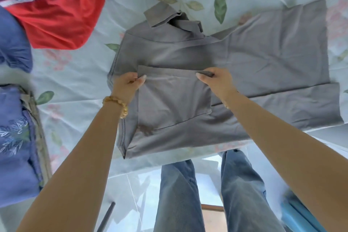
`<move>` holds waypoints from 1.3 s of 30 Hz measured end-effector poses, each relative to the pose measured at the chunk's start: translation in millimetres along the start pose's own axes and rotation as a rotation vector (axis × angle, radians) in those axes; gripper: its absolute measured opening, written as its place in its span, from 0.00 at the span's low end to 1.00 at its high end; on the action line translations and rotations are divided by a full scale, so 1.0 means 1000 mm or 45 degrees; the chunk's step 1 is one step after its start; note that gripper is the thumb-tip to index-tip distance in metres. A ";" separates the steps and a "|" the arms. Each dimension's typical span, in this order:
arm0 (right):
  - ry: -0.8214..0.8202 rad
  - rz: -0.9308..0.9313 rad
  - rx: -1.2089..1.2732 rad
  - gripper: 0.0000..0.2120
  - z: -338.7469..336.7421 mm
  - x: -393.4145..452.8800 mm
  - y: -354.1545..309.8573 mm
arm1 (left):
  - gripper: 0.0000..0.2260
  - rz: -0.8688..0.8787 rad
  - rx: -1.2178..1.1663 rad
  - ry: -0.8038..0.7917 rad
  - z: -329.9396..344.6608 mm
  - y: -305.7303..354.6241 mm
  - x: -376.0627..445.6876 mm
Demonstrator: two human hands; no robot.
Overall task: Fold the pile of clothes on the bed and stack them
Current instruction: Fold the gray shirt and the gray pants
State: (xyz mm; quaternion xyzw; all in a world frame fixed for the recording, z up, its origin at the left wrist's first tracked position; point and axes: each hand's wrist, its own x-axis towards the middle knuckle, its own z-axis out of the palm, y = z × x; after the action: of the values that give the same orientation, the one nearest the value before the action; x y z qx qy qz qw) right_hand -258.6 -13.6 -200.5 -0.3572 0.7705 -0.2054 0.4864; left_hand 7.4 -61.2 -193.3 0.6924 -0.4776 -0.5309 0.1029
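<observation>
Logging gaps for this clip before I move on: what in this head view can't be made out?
- Red and navy clothes: cut off by the top and left edges; their number cannot be told.
- Blue folded stack: cut by the left edge.
- Grey polo shirt: its underside and front are hidden by its own folds.
- Right hand: fingertips tucked under the sleeve.

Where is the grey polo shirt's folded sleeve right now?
In the head view, centre frame: the sleeve lies folded over the grey polo shirt on the floral bedsheet, pinched between the left hand and right hand.
</observation>
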 end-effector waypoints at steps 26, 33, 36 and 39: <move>-0.252 -1.129 -0.924 0.18 0.010 -0.132 0.091 | 0.11 0.768 0.767 0.063 0.027 -0.080 -0.137; -0.242 -0.837 -0.912 0.18 0.011 -0.078 0.047 | 0.13 0.602 1.028 -0.020 0.025 -0.051 -0.064; -0.597 -0.758 -0.950 0.17 0.004 -0.053 0.033 | 0.12 0.594 1.083 -0.179 0.016 -0.052 -0.040; -0.725 -0.553 -1.111 0.17 -0.001 -0.039 0.029 | 0.10 0.596 1.036 -0.166 0.011 -0.052 -0.036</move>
State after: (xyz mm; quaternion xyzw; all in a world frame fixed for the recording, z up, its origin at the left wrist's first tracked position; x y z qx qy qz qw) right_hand -259.3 34.5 -195.4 -0.7169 0.5311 0.1415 0.4288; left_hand 28.0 -2.6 -208.5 0.5156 -0.7954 -0.3056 -0.0898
